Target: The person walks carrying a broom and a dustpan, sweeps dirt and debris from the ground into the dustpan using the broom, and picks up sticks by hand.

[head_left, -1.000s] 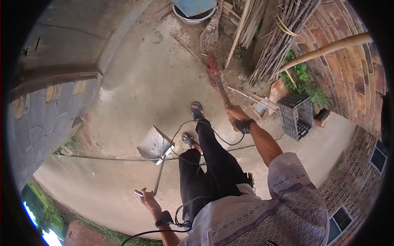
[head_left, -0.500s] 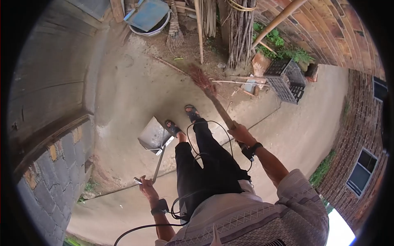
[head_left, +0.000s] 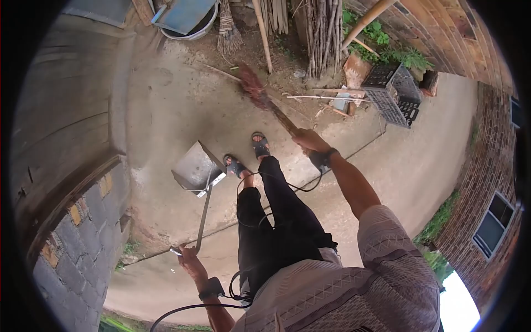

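My right hand (head_left: 311, 142) is wrapped round the handle of a broom (head_left: 281, 117). Its reddish bristles (head_left: 253, 87) reach out over the ground ahead of my feet, and I cannot tell whether they touch it. At lower left, my left hand (head_left: 192, 262) closes round the end of a long thin handle belonging to a metal dustpan (head_left: 198, 166). The pan is beside my left foot (head_left: 234, 165), its open side facing away from me. What lies inside the pan, if anything, is too small to make out.
A second broom (head_left: 228, 34) and a basin (head_left: 193, 34) with a blue piece on it are at the back. Bundled sticks (head_left: 325, 44), a black plastic crate (head_left: 390, 95) and loose sticks lie to the right. A wall (head_left: 74, 232) borders the left; a black cable (head_left: 193, 306) hangs near my body.
My right hand has moved forward and left, carrying the broom farther out. The dustpan has shifted slightly left and forward, with my left hand still on its handle.
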The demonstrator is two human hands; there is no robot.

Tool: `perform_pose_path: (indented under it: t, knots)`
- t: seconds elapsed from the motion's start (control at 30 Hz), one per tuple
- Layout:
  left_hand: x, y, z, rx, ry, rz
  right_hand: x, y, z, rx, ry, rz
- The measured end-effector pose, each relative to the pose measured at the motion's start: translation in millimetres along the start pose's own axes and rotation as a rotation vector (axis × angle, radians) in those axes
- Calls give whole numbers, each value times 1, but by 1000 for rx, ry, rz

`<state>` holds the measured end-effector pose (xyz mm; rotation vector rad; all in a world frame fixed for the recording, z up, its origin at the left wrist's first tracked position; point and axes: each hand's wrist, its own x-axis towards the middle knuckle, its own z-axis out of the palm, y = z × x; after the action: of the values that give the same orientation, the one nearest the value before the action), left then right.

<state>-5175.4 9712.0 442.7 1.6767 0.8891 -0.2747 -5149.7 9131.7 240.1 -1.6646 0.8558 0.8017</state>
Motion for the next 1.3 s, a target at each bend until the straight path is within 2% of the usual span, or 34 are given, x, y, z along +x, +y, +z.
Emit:
perform_pose_path:
  t: [0.1,0.13,0.17,0.2,0.23,0.27,0.33,0.43,0.5,0.57,0.6,0.63,0.67,0.7,0.77,0.83,0.97,1.1,1.17,1.23,1.3]
  knots:
    - [3,9,15,7,10,-28,-43,79,-43,-76,147,125]
    - [7,8,19,-1,9,-36,-35,144,-54,-301,209,87]
    - [8,8,24,-8,9,-48,-44,183,-68,-298,250,48]
    - [8,13,30,5,9,-43,-67,178,-80,-272,322,158]
    - [9,13,29,8,11,-44,-92,163,-86,-115,382,285]
    - [12,12,26,-32,-6,-56,-109,154,-89,-126,445,355]
    - [17,15,26,-70,-27,-65,-142,166,-92,78,511,414]
    - [24,6,24,-41,29,-71,-204,149,-81,8,544,403]
    - [38,-7,14,-15,-2,-99,-220,145,-64,-194,478,310]
    - [36,-3,23,-14,-6,-97,-227,88,-48,-47,331,356]
    - [34,1,29,2,-4,-95,-213,86,-38,-62,270,278]
    - [31,4,36,16,-3,-95,-196,84,-29,-227,245,66]
    - [25,9,42,20,-12,-103,-174,66,-23,-423,200,-25]
    - [19,16,45,22,-17,-83,-152,33,-16,-436,144,-13]
    - [10,24,44,36,-27,-72,-94,-6,-1,-565,147,-234]
    - [5,25,33,100,-48,-17,-34,-46,7,-680,167,-344]
    - [-12,39,26,94,-39,-34,46,-100,6,-657,234,-454]
    - [-22,51,45,25,-24,-6,66,-76,1,-461,273,-314]
    - [-21,53,62,26,-8,-21,40,-42,-22,-70,92,-138]
    - [-15,53,67,26,17,-27,-13,-15,-40,-121,130,22]
    - [1,45,63,69,-100,-39,-58,13,-55,-253,165,87]
